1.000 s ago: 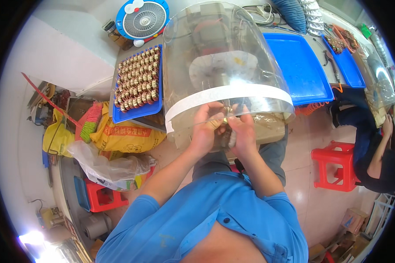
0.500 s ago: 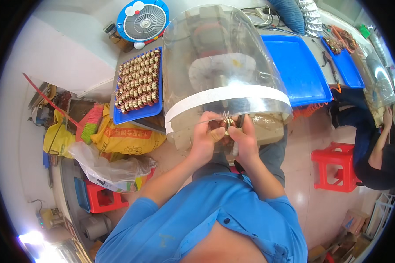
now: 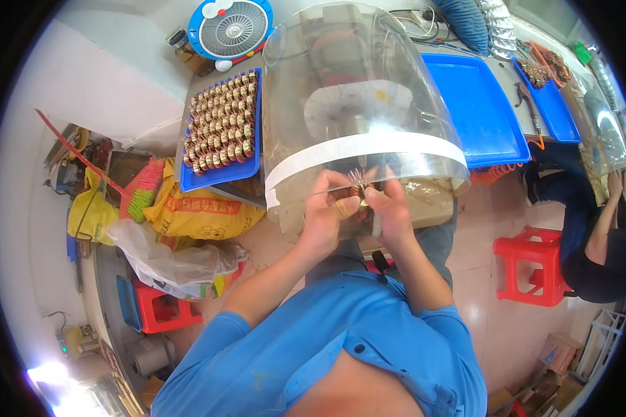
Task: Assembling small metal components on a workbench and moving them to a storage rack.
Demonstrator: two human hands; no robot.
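A blue rectangular plastic tray [image 3: 222, 176] carries rows of copper-wound coils [image 3: 222, 125]. The left hand [image 3: 324, 213] pinches a small copper-coloured coil [image 3: 358, 190] with projecting wire leads [image 3: 357, 175] at the front rim of a transparent, white-banded plastic hood [image 3: 292, 76]; the right hand [image 3: 392, 213] grips its opposite side. Farther right lies a second blue plastic tray [image 3: 474, 104].

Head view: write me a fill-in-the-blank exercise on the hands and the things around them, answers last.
The left hand and right hand hold a coil whose thin wire ends point toward the picture's ____ edge.
The strip across the clear cover is coloured ____.
The tray bearing rows of wound parts sits to the cover's ____.

Missing words: top; white; left.
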